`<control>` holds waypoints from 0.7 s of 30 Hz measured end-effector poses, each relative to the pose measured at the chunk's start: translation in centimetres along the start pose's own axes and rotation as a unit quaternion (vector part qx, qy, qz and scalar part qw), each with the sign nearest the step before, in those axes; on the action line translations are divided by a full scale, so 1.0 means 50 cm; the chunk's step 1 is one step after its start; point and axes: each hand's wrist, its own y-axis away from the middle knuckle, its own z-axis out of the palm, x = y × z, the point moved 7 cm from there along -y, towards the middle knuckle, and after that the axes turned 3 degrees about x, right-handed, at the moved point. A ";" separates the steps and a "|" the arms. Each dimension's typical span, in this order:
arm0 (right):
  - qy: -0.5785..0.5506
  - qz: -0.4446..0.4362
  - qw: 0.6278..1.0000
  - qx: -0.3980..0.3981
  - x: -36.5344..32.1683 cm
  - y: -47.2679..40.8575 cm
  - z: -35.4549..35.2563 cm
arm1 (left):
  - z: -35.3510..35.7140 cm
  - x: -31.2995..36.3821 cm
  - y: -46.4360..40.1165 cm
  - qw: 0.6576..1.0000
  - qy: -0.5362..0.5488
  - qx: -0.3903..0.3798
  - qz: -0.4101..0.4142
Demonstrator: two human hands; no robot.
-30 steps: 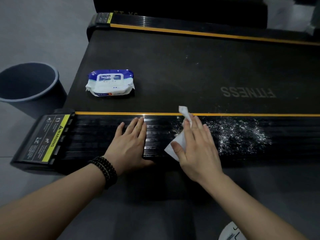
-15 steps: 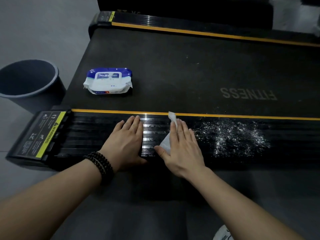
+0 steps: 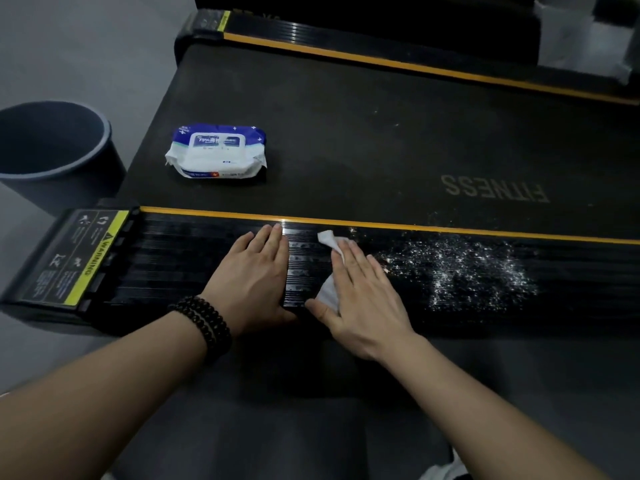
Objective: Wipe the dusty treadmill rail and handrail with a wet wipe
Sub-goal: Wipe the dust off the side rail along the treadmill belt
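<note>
Wiping the near rail (image 3: 194,265) is the step you're on, & by my read it's barely started: the white dust patch (image 3: 453,271) sits just right of your right hand (image 3: 363,292), still thick on the ribbed black surface, reaching almost to the orange stripe (image 3: 450,231).

Your right hand lies flat on the wet wipe (image 3: 330,268), fingers (image 3: 360,258) straight & close together, pressing it down onto the rail rather than pinching it. The wipe shows white at two spots: a corner past the fingertips near the stripe, & a fold by the thumb. The rest is hidden under the palm.

Your left hand (image 3: 256,278) rests flat on the rail just left of the wipe, fingers straight & together, holding nothing; looks like a brace. Beaded bracelet (image 3: 204,327) on that wrist.

Next move, as I judge it: slide the wipe right, along the ribs, w/ steady downward pressure so the cloth gets into the grooves. Dust that loose will prob. smear or pile up at the leading edge, so expect to refold to a clean face partway.

The pack of wipes (image 3: 218,152) sits on the belt (image 3: 346,150) beyond the rail if you need a fresh one; the bin (image 3: 104,133) stands on the floor at left. No handrail in view, so that part seems still to do.
</note>
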 end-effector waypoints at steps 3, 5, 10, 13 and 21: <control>0.007 -0.021 1.000 -0.010 0.003 0.028 0.001 | 0.000 0.001 0.000 1.000 0.006 -0.001 0.001; 0.006 -0.001 1.000 -0.012 0.019 0.031 -0.002 | -0.001 0.002 0.000 1.000 0.003 -0.003 0.000; -0.027 0.042 0.999 0.001 0.015 -0.026 -0.010 | -0.007 0.004 0.000 1.000 -0.005 -0.010 0.004; -0.019 -0.008 1.000 0.009 -0.032 -0.019 0.003 | -0.004 0.002 0.000 1.000 -0.004 -0.011 0.001; -0.004 0.058 0.998 0.004 0.029 0.001 -0.009 | -0.007 0.005 -0.003 1.000 -0.007 -0.016 -0.001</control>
